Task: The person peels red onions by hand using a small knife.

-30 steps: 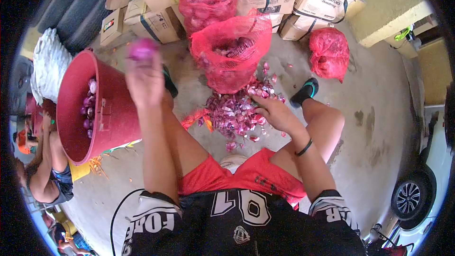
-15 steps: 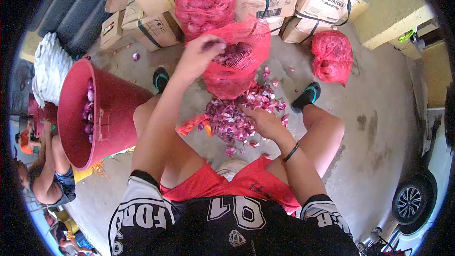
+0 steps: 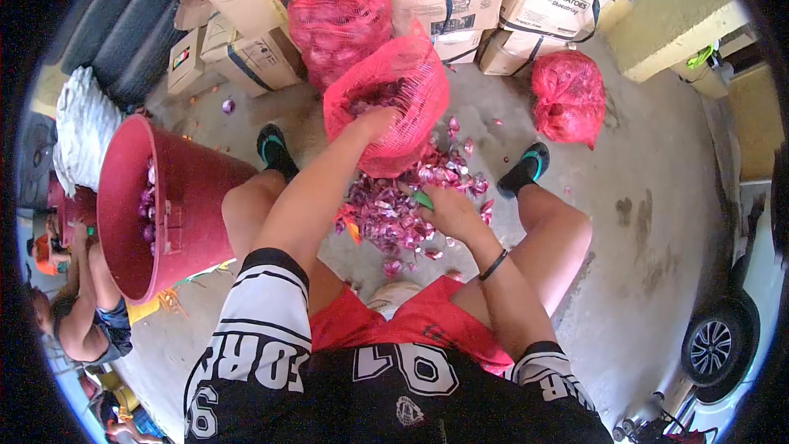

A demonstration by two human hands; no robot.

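My left hand (image 3: 380, 123) reaches into the mouth of a red mesh bag (image 3: 419, 74) that stands open on the floor between my feet. Its fingers are hidden by the mesh and the dark red onions (image 3: 374, 101) inside. In my right hand (image 3: 454, 212) is a knife with a green handle (image 3: 422, 199), closed in the fingers; its blade is hard to make out. That hand hovers over a pile of purple onion skins (image 3: 386, 218) in front of the bag. An orange strip (image 3: 353, 228) lies at the pile's left edge.
A large red tub (image 3: 197, 205) with onions (image 3: 148, 205) lies tipped at my left. Behind the bag are a tied onion bag (image 3: 341, 33) and stacked cartons (image 3: 448, 0). Another red bag (image 3: 567, 94) sits at right. A co-worker (image 3: 86, 312) sits at far left.
My left hand has gone from above the bag's rim down into its mouth. My right hand has turned, bringing the green handle into sight. The whole view has shifted slightly.
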